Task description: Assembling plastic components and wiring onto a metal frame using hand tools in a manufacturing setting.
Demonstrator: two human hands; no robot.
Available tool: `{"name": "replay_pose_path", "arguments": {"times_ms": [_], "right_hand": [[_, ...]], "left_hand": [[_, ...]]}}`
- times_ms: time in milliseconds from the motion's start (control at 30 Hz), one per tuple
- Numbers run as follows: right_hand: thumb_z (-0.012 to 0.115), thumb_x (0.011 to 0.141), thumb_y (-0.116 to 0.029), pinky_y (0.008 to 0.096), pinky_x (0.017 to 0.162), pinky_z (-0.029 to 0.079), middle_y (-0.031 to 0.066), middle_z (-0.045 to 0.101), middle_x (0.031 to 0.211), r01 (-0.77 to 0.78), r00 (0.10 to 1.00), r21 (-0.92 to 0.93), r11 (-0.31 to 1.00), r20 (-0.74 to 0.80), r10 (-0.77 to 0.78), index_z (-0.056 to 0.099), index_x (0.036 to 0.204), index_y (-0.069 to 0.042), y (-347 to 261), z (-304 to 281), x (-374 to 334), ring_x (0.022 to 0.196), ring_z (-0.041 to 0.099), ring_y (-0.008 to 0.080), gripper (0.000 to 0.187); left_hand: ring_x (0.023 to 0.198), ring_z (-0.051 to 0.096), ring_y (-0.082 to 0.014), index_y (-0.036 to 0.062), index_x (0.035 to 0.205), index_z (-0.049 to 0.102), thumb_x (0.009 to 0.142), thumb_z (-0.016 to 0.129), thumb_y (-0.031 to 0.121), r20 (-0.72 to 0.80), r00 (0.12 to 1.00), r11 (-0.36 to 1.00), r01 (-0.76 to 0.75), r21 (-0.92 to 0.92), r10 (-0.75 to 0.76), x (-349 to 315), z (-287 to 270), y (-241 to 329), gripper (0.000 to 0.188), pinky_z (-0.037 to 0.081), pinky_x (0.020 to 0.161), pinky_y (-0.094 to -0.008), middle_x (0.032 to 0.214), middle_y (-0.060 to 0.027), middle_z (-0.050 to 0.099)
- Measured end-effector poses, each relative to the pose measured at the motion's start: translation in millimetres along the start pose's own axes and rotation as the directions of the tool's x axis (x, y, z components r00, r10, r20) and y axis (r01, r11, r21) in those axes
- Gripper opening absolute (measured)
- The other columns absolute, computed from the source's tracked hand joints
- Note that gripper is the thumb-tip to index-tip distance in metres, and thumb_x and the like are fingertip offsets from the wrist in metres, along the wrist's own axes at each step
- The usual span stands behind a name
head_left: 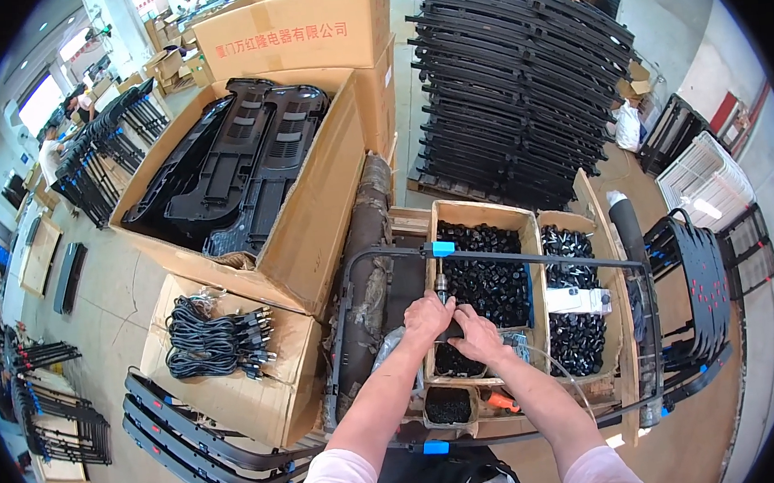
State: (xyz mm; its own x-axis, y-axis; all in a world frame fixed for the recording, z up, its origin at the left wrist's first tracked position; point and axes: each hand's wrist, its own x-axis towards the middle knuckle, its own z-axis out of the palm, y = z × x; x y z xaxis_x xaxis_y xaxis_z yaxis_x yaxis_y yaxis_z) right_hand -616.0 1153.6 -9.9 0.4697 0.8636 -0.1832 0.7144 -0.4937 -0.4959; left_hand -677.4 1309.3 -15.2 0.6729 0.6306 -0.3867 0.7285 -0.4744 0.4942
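Observation:
A black rectangular frame (541,257) lies across the workbench boxes, with blue pieces (442,249) on its far and near bars. My left hand (428,318) is closed round the front of a dark power screwdriver (442,284), whose metal nose points away from me at the far bar beside the blue piece. My right hand (479,336) grips the same tool further back. Whether the tip touches the bar is too small to tell. Beneath my hands sits a small compartment of dark small parts (456,360).
Open boxes of black caps (484,275) and black fittings (577,340) stand beyond and right. A white box (578,301) rests among them. Left are bundled cables (214,334) and a carton (319,233) of black mouldings. Stacked black frames (515,89) rise behind. An orange-handled tool (503,401) lies near.

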Motion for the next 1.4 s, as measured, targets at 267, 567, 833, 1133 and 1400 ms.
{"name": "replay_pose_path", "arguments": {"times_ms": [267, 567, 833, 1133, 1400], "right_hand": [[0.082, 0.084, -0.026, 0.0508, 0.101, 0.055, 0.0159, 0.058, 0.135, 0.059, 0.995, -0.007, 0.998, -0.075, -0.06, 0.057, 0.136, -0.006, -8.5, 6.5, -14.8, 0.121, 0.064, 0.0418, 0.061], [0.082, 0.083, -0.024, 0.0501, 0.095, 0.057, 0.0192, 0.062, 0.128, 0.065, 0.976, -0.141, 0.988, -0.198, -0.093, 0.055, 0.141, -0.005, -57.3, -1.6, -135.8, 0.112, 0.068, 0.0415, 0.068], [0.085, 0.074, -0.017, 0.049, 0.085, 0.055, 0.0193, 0.062, 0.121, 0.122, 0.953, -0.083, 0.989, -0.268, -0.14, 0.05, 0.148, -0.002, -105.6, 26.7, -335.8, 0.097, 0.066, 0.0402, 0.083], [0.085, 0.074, -0.02, 0.0487, 0.085, 0.055, 0.0201, 0.064, 0.114, 0.207, 0.978, 0.062, 0.976, -0.008, -0.207, 0.047, 0.148, -0.001, -125.0, 140.8, -445.5, 0.099, 0.067, 0.0406, 0.085], [0.083, 0.076, -0.026, 0.0527, 0.087, 0.057, 0.0232, 0.068, 0.112, 0.12, 0.993, 0.018, 0.993, -0.001, -0.12, 0.046, 0.148, -0.002, -131.0, 164.9, -408.0, 0.098, 0.07, 0.0437, 0.084]], "left_hand": [[0.103, 0.076, -0.0428, -0.0029, 0.115, 0.065, 0.097, 0.064, 0.06, -0.131, 0.99, 0.998, -0.059, 0.011, 0.06, -13.5, 7.8, -12.2, 0.066, 0.06, 0.091, -0.0516, 0.105, -0.0271, 0.077], [0.123, 0.067, -0.048, -0.0058, 0.128, 0.06, 0.096, 0.061, 0.068, -0.072, 0.996, 0.935, 0.03, -0.353, -0.06, -140.4, 14.5, -11.5, 0.08, 0.052, 0.104, -0.0514, 0.126, -0.0339, 0.07], [0.091, 0.072, -0.0394, -0.0012, 0.118, 0.065, 0.1, 0.066, 0.057, -0.192, 0.981, 0.803, -0.141, -0.579, 0.034, -354.9, 63.4, -33.6, 0.061, 0.055, 0.082, -0.0464, 0.097, -0.0276, 0.071], [0.091, 0.073, -0.0416, -0.0014, 0.102, 0.066, 0.101, 0.069, 0.05, -0.183, 0.964, 0.741, 0.022, -0.672, -0.195, -482.7, 180.1, -159.3, 0.051, 0.055, 0.082, -0.0488, 0.09, -0.0227, 0.074], [0.083, 0.069, -0.0238, 0.0015, 0.097, 0.069, 0.101, 0.067, 0.055, -0.148, 0.966, 0.762, 0.07, -0.644, -0.214, -444.5, 164.9, -173.6, 0.054, 0.054, 0.08, -0.0411, 0.086, -0.0137, 0.071]]}}
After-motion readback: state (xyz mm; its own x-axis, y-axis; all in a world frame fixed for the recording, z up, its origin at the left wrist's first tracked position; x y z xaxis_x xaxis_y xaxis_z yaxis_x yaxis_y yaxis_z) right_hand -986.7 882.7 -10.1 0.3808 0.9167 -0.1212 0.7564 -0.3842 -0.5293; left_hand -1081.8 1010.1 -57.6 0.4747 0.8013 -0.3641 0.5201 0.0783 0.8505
